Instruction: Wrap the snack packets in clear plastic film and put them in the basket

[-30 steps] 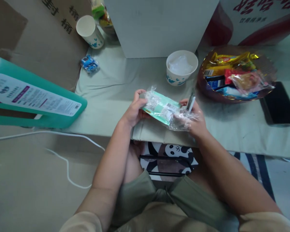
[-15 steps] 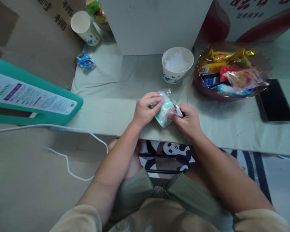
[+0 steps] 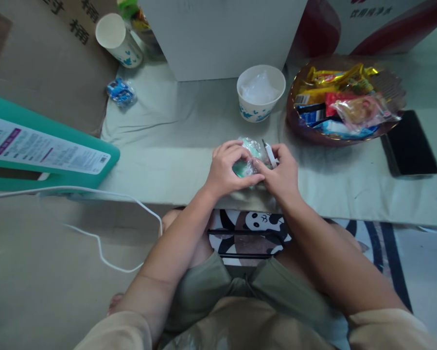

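Over the cloth-covered table, a pale green packet in clear plastic wrap point(image 3: 253, 147) sits between my hands, partly hidden by fingers. My left hand point(image 3: 228, 167) curls round its left side, fingers on top and thumb along the near edge. My right hand point(image 3: 283, 175) closes on a small white utility knife point(image 3: 270, 154), its thin dark tip pointing away from me. The right thumb also presses on the wrap, close to the left fingertips. Beyond them stands a paper cup point(image 3: 261, 99) with crumpled clear plastic inside.
Right of the cup is a bowl point(image 3: 294, 124) of wrapped snacks, with a black phone-like slab point(image 3: 411, 146) beside it. On the left are another paper cup point(image 3: 129, 54), a blue wrapped packet point(image 3: 121, 92) and a large green container point(image 3: 111, 158). Boxes point(image 3: 221, 39) line the back.
My left hand has shifted its grip, its thumb now reaching toward the right hand. The knife has turned to point more away from me, and the packet is more covered by fingers.
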Demonstrator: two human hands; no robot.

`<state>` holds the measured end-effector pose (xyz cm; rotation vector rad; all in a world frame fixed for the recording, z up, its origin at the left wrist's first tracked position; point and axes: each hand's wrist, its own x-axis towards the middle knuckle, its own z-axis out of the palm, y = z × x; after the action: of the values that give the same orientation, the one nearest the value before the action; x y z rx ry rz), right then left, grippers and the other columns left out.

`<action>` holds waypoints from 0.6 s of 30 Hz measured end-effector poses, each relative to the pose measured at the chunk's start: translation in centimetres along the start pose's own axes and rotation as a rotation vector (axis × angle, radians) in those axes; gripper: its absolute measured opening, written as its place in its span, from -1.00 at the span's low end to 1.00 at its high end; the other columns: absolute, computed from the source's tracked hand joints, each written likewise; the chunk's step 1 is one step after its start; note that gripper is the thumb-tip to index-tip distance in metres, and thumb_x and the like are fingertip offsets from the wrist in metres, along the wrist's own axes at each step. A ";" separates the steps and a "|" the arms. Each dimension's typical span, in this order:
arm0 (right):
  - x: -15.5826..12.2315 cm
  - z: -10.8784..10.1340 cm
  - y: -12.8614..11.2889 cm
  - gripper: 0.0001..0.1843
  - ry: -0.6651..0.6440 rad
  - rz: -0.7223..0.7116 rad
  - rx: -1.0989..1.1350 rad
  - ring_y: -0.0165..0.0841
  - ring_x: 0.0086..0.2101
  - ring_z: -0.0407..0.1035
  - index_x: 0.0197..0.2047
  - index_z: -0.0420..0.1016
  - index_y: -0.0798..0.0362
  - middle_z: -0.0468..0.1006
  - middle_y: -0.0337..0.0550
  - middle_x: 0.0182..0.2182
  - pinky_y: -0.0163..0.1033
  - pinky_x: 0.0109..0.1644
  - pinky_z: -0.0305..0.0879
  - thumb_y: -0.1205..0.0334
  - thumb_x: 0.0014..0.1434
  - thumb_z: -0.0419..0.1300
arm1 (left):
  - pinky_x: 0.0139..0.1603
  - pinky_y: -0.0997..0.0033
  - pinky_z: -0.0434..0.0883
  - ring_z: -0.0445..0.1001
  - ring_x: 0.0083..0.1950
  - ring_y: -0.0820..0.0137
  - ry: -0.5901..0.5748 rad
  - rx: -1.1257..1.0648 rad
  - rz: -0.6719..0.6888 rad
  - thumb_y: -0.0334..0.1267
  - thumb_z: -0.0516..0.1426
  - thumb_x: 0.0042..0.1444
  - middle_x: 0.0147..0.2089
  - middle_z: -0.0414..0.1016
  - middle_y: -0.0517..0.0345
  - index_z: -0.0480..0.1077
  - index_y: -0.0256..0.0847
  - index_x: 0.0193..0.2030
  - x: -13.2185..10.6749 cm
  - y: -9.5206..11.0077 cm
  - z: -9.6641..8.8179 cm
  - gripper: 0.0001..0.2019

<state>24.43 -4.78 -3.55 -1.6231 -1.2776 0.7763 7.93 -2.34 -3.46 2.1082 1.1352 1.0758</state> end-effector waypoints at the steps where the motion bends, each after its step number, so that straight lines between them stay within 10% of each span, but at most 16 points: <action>1: 0.0 0.0 0.2 -0.62 0.010 -0.022 -0.004 -0.35 -0.38 0.30 -0.29 0.37 -0.02 0.45 -0.29 -0.41 -0.18 -0.23 0.26 -0.06 -0.03 0.37 | 0.29 -0.08 0.40 0.51 0.22 0.02 0.017 0.029 -0.024 -0.13 0.40 -0.09 -0.18 0.67 0.10 0.39 -0.13 -0.34 -0.1 0.2 0.1 -0.70; 11: 0.6 -0.2 1.9 -0.60 -0.130 -0.191 0.128 -0.22 -0.13 0.48 -0.05 0.49 -0.06 0.49 -0.09 -0.05 0.00 0.03 0.45 0.06 0.02 0.36 | 0.07 0.18 0.52 0.64 0.02 0.24 0.037 -0.372 -0.066 -0.42 0.15 0.02 -0.41 0.51 0.25 0.21 -0.11 -0.32 -0.3 -0.7 0.5 -0.82; 18: 0.6 0.2 1.4 -0.91 -0.054 -0.189 0.047 -0.23 -0.20 0.42 -0.40 0.47 -0.04 0.52 -0.14 -0.31 -0.06 -0.01 0.39 0.18 0.11 0.26 | 0.37 -0.08 0.33 0.47 0.30 0.04 -0.033 -0.070 0.065 0.03 0.26 0.08 -0.03 0.61 0.06 0.42 -0.09 -0.04 -0.7 -0.1 -0.7 -0.62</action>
<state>24.97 -4.19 -4.84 -1.4294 -1.4178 0.7314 7.08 -2.88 -3.43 2.1135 1.0057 1.0896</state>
